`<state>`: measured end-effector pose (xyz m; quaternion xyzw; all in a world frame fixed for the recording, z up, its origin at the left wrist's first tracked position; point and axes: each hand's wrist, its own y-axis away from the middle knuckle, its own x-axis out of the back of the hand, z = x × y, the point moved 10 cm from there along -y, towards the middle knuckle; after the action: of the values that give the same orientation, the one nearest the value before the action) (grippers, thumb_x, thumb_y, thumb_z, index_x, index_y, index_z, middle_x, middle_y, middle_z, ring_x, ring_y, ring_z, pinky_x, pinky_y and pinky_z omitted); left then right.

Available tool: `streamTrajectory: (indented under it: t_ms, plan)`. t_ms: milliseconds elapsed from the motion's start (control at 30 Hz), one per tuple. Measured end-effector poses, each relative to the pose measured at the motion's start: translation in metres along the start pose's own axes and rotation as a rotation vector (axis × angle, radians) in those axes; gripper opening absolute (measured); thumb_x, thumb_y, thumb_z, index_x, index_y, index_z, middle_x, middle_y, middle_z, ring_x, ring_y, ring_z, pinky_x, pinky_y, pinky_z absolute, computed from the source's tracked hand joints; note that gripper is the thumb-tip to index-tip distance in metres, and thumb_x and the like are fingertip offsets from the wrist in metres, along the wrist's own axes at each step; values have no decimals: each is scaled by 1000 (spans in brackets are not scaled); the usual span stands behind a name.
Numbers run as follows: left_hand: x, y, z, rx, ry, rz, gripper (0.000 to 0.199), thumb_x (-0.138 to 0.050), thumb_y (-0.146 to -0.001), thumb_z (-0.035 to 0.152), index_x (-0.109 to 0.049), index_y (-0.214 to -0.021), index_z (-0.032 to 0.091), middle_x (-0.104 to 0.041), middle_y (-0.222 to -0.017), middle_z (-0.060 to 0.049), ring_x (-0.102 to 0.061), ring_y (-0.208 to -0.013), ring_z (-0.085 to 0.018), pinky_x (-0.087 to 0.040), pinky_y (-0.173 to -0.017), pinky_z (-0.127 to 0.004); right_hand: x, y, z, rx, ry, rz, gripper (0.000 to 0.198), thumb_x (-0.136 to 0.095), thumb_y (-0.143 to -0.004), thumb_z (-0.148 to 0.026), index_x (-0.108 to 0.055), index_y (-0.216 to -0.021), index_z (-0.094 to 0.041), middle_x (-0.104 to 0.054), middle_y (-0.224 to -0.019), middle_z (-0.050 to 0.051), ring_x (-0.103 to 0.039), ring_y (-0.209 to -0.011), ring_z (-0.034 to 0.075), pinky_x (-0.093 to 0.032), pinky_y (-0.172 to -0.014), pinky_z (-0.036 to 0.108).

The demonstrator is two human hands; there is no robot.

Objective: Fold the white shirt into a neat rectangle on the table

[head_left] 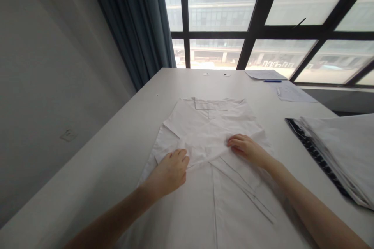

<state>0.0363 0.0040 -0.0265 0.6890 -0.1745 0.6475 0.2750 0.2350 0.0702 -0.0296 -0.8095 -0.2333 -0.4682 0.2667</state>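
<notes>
A white garment (204, 140) lies spread on the table, running from its middle toward me. Across it, one layer ends in a slanting edge, and below that edge a long straight seam and several dark-outlined strips show on the cloth. My left hand (172, 169) rests on the garment's left part, its fingers curled at the edge of the upper layer. On the right side, my right hand (244, 148) pinches the same layer, with fingers and thumb drawn together. At the garment's far end is a narrow folded band (210, 105).
To the right lies a stack of folded white cloth (344, 136) with a black strip (315, 155) along its side. Sheets of paper (298, 92) and a blue pen (272, 81) lie at the far right of the white table (117, 136). A wall stands left; windows lie beyond.
</notes>
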Motion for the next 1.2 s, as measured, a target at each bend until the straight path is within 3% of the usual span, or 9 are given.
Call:
streamTrajectory:
  t_ms: [300,633,833,933,1100,1200]
  plan:
    - [-6,9,-3,20,46,-55,24,-36,-92,7,-54,-106,15,-55,-111,-12,-51,-107,-22,-43,-91,-38,18,16,37,-124,100,20,41,-47,-74,-3,-65,-106,-23,-63,-109,8,-60,-98,20,-48,-86,34]
    - [13,19,19,-59,128,-72,20,-38,-94,11,-55,-101,16,-55,-106,-10,-51,-99,-23,-44,-87,-39,40,30,65,-114,265,84,20,-48,-88,-20,-68,-87,-22,-67,-93,8,-61,-89,23,-45,-81,37]
    - [9,20,32,-117,145,-74,20,-37,-94,10,-55,-101,15,-55,-106,-10,-52,-97,-23,-46,-83,-39,45,40,83,-117,218,103,17,-50,-88,-23,-67,-91,-22,-66,-98,8,-59,-92,23,-47,-82,35]
    - [5,19,34,-124,121,-81,21,-36,-94,9,-55,-100,14,-55,-106,-10,-52,-97,-24,-46,-83,-39,48,44,91,-135,251,138,19,-48,-91,-26,-66,-85,-22,-67,-91,8,-58,-91,24,-47,-82,37]
    - [4,18,38,-161,120,-65,19,-40,-92,7,-56,-100,14,-55,-106,-9,-51,-98,-23,-46,-84,-39,56,51,98,-158,324,246,22,-48,-91,-26,-66,-102,-21,-66,-100,10,-57,-94,25,-47,-83,38]
    - [2,18,40,-165,119,-87,18,-43,-90,6,-56,-99,14,-55,-106,-10,-51,-98,-23,-46,-84,-38,60,55,102,-200,399,289,21,-50,-90,-28,-68,-96,-21,-67,-98,10,-56,-94,26,-46,-84,40]
